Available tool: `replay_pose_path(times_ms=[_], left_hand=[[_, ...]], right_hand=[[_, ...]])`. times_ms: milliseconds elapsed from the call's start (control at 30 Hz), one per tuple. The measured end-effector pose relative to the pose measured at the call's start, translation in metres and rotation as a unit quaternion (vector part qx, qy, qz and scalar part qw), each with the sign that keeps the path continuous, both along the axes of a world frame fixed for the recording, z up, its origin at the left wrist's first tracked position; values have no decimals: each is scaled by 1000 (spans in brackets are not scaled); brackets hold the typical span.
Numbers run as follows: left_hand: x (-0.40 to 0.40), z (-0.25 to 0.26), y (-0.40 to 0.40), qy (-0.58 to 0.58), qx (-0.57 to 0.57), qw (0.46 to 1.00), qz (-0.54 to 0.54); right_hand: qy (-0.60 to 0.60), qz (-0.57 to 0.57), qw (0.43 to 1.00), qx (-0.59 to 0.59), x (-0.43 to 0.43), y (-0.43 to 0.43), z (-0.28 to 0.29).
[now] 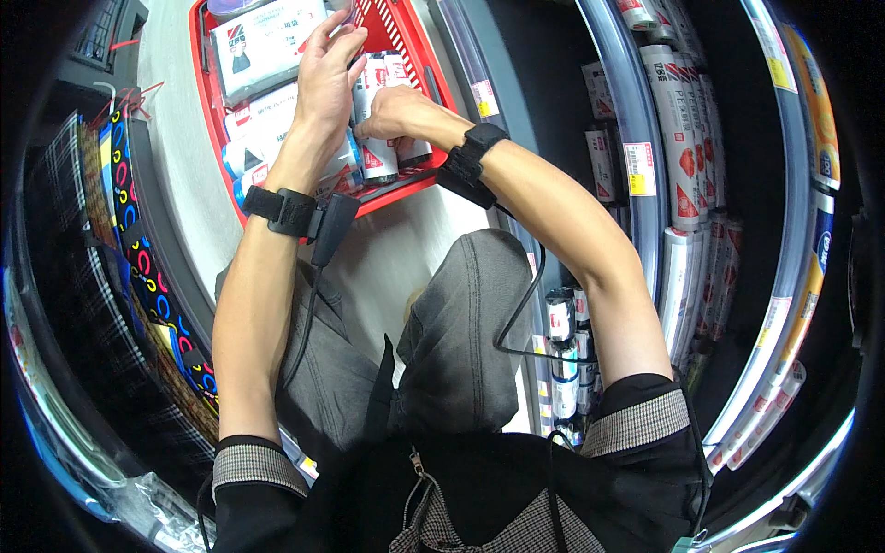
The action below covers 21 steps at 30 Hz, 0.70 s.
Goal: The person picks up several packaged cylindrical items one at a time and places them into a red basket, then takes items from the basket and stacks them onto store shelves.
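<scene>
A red plastic shopping basket stands on the floor before my knees, loaded with packaged goods. My left hand is over its middle, fingers apart and holding nothing, beside a flat white plastic-wrapped pack. My right hand reaches in from the right, curled around a white-and-red roll of bags; its fingertips are partly hidden. Another roll lies just beyond that hand. To the left of the rolls, white packs with blue ends lie partly under my left wrist.
Shelves with transparent front rails rise on the right, holding long boxes of cling film and small rolls. Patterned fabric goods hang at the left. Black cables run from my wrist straps.
</scene>
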<state>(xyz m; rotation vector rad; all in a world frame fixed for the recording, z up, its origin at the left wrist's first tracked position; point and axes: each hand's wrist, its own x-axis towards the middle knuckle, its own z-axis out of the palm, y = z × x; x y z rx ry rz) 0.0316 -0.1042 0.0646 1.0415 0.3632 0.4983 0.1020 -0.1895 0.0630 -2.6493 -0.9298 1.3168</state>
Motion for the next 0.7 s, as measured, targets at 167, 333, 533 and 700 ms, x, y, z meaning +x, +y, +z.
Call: replay_pose_path(times_ms=[167,333,533,700], left_hand=[[-4,0,7,57,-43,997,8],[-7,-6,12,95,1,995,20],[1,-4,13,41,-41,998,36],[11,-9,21,-21,-80,996,29]], right_hand=[[-29,-33,998,38,16,-16,15],[-93,34,994,40,15,-21,19],[-57,71,994,-56,9,-2,27],[-75,90,992,-35,12,-1,24]])
